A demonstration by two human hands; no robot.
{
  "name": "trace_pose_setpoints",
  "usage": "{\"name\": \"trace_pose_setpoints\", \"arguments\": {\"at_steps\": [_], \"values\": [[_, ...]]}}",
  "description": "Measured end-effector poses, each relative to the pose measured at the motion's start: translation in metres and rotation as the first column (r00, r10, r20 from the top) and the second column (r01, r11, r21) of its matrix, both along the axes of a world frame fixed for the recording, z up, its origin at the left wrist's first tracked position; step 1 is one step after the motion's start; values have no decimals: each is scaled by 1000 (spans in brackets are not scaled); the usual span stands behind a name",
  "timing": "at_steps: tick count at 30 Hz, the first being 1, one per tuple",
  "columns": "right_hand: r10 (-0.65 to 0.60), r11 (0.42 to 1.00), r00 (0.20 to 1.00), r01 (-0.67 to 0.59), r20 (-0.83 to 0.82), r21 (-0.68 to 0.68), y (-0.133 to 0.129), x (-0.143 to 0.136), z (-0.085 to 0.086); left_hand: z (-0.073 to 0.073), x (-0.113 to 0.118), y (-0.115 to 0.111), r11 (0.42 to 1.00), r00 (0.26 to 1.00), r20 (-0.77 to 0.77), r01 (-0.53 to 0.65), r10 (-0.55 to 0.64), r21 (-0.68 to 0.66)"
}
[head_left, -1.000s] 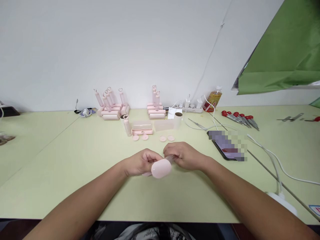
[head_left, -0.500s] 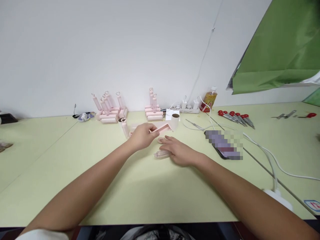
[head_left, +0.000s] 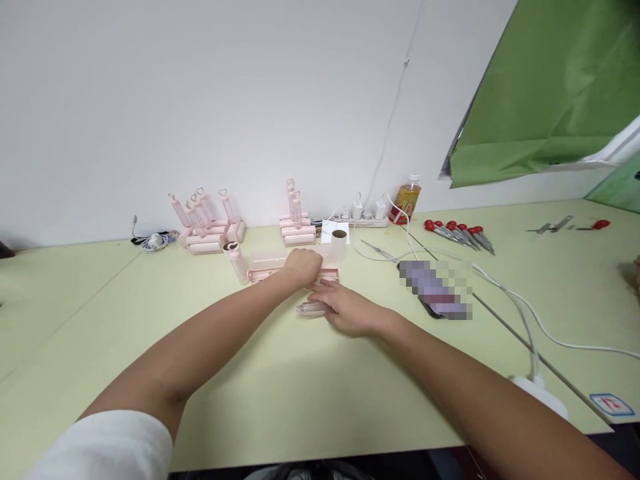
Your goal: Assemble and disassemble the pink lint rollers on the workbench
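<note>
My left hand (head_left: pixel 303 267) is closed, knuckles up, over a long pink tray-like piece (head_left: pixel 265 273) lying on the table. The piece shows on both sides of the hand; the fingertips and whatever they grip are hidden. Close by on the right, my right hand (head_left: pixel 350 310) rests low with its fingers stretched towards the left hand. Beside its thumb lies a clear pinkish handle-like piece (head_left: pixel 313 309). Left of the tray stands a pink tube (head_left: pixel 239 265) with a heart-shaped loop on top. A pale roll with a brown core (head_left: pixel 339 244) stands behind the hands.
Pink pieces with heart-loop tubes (head_left: pixel 206 237) stand at the back left, and more pink pieces (head_left: pixel 297 230) at the back middle. To the right are a phone (head_left: pixel 433 293), white cables, a drink bottle (head_left: pixel 406 200), a power strip (head_left: pixel 367 221) and several red-ended tools (head_left: pixel 460 233).
My left hand has turned palm down and come down over the pink piece on the table; the angled pink channel it held no longer shows raised. My right hand has stayed nearly still.
</note>
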State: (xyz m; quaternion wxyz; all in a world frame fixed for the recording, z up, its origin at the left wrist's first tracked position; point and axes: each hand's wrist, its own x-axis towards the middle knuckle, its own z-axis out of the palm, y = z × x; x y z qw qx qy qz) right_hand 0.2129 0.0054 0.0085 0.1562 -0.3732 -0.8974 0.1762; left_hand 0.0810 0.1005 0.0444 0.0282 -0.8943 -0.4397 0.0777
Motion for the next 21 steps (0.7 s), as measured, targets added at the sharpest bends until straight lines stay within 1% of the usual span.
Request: {"name": "trace_pose_setpoints", "arguments": {"at_steps": [4,8,14,17,21], "values": [[-14,1000,999,13,-29,-9,5,1,-6,2,-1,1,1000,1000,-20,-14,14,-18],[-35,999,998,35,-43,3,8,1,-8,5,-8,6,1000,1000,10,-11,11,-5],[-59,995,998,57,16,78,4,-3,-5,16,-16,20,990,998,56,20,-28,138],[-44,998,998,42,50,41,1,-6,-5,15,-14,30,994,1000,23,13,-16,106],[-43,999,997,43,60,4,0,-6,-5,8,-12,43,1000,1000,-21,23,-22,13]]}}
